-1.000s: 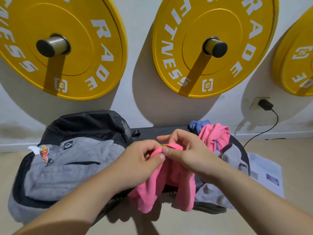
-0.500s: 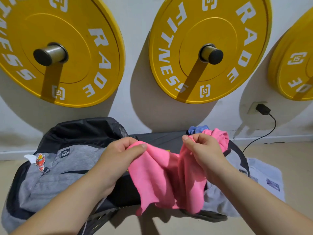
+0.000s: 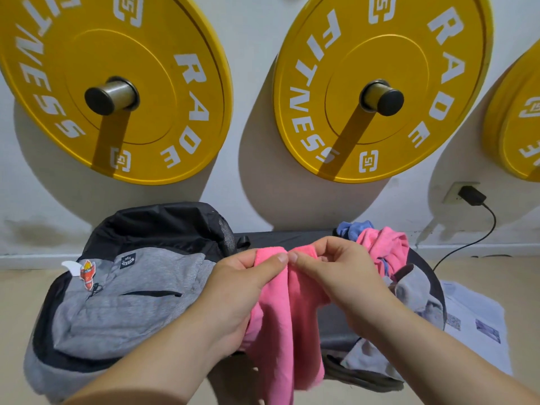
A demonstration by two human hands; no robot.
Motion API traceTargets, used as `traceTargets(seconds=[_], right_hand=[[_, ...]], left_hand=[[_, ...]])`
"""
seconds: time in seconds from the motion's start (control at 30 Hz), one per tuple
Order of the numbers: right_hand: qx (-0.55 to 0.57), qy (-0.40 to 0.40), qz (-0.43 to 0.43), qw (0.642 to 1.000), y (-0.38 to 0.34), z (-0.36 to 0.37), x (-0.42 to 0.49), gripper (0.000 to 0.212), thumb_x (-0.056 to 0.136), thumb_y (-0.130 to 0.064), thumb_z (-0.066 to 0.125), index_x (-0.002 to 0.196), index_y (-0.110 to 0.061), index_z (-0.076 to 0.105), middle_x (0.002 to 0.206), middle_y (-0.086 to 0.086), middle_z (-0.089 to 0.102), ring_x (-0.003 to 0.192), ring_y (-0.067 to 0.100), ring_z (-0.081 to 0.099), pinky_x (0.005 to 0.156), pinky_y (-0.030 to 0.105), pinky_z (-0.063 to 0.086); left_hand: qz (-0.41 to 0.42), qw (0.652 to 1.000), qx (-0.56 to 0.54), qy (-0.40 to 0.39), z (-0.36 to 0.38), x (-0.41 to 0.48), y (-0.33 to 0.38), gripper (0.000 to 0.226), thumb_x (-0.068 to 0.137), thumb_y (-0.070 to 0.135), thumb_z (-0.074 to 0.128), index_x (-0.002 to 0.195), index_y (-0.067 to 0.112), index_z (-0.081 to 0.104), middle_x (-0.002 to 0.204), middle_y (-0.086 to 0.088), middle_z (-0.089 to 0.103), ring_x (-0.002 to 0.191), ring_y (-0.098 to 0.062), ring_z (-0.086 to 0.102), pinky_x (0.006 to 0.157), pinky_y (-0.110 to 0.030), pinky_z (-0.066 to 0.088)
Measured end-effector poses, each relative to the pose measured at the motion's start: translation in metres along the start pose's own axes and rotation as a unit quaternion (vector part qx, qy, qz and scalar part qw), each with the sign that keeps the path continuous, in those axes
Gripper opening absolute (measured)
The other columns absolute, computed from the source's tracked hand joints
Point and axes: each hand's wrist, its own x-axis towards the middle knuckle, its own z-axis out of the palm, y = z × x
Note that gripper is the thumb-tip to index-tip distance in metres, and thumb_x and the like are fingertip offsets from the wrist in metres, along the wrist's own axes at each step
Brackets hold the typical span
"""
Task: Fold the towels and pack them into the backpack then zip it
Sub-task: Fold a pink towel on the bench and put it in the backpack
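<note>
Seen from the head camera, the grey-and-black backpack (image 3: 131, 302) lies on the floor against the wall, with bare floor nearer the person. Both forearms reach forward over it. The left hand (image 3: 242, 287) and right hand (image 3: 336, 282) meet thumb to thumb, each pinching the top edge of a pink towel (image 3: 280, 331) that hangs doubled between them (lower end loose) above the backpack's middle. A heap of towels (image 3: 382, 247) sits at its right end.

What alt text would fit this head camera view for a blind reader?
A left hand and right hand pinch the top of a pink towel over a grey backpack. More towels lie heaped behind; yellow weight plates hang above.
</note>
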Motion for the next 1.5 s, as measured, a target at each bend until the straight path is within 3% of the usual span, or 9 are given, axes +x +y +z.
traceTargets(seconds=[0.33,0.5,0.57,0.73,0.9,1.07,1.23,1.4,1.5], right_hand=[[-0.058,-0.044,-0.051,0.996,-0.003,0.003,-0.006,0.020,0.093,-0.021,0.072,0.080,-0.007,0.077,0.080,0.027,0.071,0.066,0.022,0.061,0.065,0.060,0.056],[-0.056,-0.009,-0.039,0.998,-0.005,0.002,-0.007,0.012,0.087,-0.015,0.077,0.077,-0.010,0.077,0.074,0.016,0.075,0.062,0.019,0.064,0.066,0.057,0.057],[-0.049,-0.009,-0.040,0.998,-0.005,0.002,-0.007,0.012,0.087,-0.016,0.078,0.077,-0.009,0.076,0.075,0.016,0.075,0.065,0.026,0.069,0.067,0.059,0.059],[-0.051,-0.035,-0.046,0.997,0.001,0.005,-0.008,0.013,0.090,-0.021,0.074,0.079,-0.015,0.079,0.078,0.013,0.077,0.086,0.040,0.073,0.075,0.062,0.058],[-0.042,-0.092,-0.011,0.995,-0.001,0.004,-0.009,0.033,0.086,-0.002,0.054,0.092,-0.018,0.081,0.092,0.023,0.077,0.095,0.046,0.070,0.086,0.067,0.053],[0.024,-0.163,0.034,0.986,-0.006,0.004,-0.011,0.045,0.082,0.019,0.044,0.103,-0.003,0.077,0.100,0.021,0.077,0.100,0.037,0.073,0.092,0.055,0.057],[-0.024,-0.083,-0.009,0.996,0.003,-0.001,-0.001,0.028,0.090,0.006,0.061,0.103,-0.015,0.073,0.102,0.016,0.073,0.082,0.025,0.073,0.081,0.046,0.063],[-0.122,-0.176,-0.080,0.973,0.002,-0.018,0.006,0.033,0.081,-0.005,0.081,0.108,-0.024,0.075,0.115,-0.009,0.074,0.109,0.011,0.068,0.088,0.015,0.051],[-0.145,-0.218,-0.099,0.960,0.002,-0.022,0.004,0.018,0.078,-0.016,0.086,0.083,-0.011,0.070,0.089,0.000,0.077,0.087,0.013,0.069,0.084,0.035,0.054]], left_hand=[[0.051,0.986,0.142,-0.069,0.003,-0.001,-0.007,0.028,0.105,0.024,0.050,0.113,0.013,0.075,0.106,-0.030,0.073,0.100,-0.031,0.072,0.095,-0.044,0.053],[0.145,0.965,0.214,0.053,0.001,-0.002,-0.003,0.014,0.094,0.020,0.070,0.089,0.022,0.083,0.087,-0.008,0.080,0.091,-0.023,0.076,0.090,-0.045,0.058],[0.150,0.959,0.232,0.054,0.000,-0.004,0.000,0.013,0.093,0.022,0.072,0.086,0.024,0.083,0.086,-0.010,0.079,0.087,-0.023,0.076,0.090,-0.049,0.057],[0.166,0.940,0.297,0.009,0.006,-0.009,-0.006,0.028,0.102,0.016,0.057,0.089,0.022,0.081,0.077,-0.004,0.078,0.067,-0.006,0.067,0.063,-0.017,0.050],[0.149,0.957,0.249,0.017,0.007,-0.010,-0.003,0.020,0.098,0.016,0.064,0.090,0.019,0.082,0.080,0.001,0.080,0.080,-0.014,0.076,0.069,-0.019,0.057],[0.160,0.958,0.236,0.039,0.003,-0.008,-0.003,0.009,0.089,0.009,0.075,0.088,0.017,0.079,0.077,-0.003,0.080,0.076,-0.016,0.078,0.072,-0.032,0.062],[0.210,0.935,0.285,0.026,0.000,-0.007,0.002,0.017,0.098,0.012,0.064,0.089,0.017,0.077,0.081,0.003,0.079,0.075,-0.004,0.073,0.067,-0.018,0.055],[0.242,0.924,0.286,-0.077,-0.004,-0.014,0.019,0.017,0.102,0.017,0.056,0.093,0.024,0.070,0.080,-0.003,0.075,0.070,-0.014,0.068,0.067,-0.029,0.050],[0.295,0.918,0.255,-0.069,-0.010,-0.015,0.030,0.013,0.096,0.024,0.054,0.093,0.025,0.067,0.082,-0.016,0.071,0.070,-0.036,0.062,0.065,-0.041,0.050]])
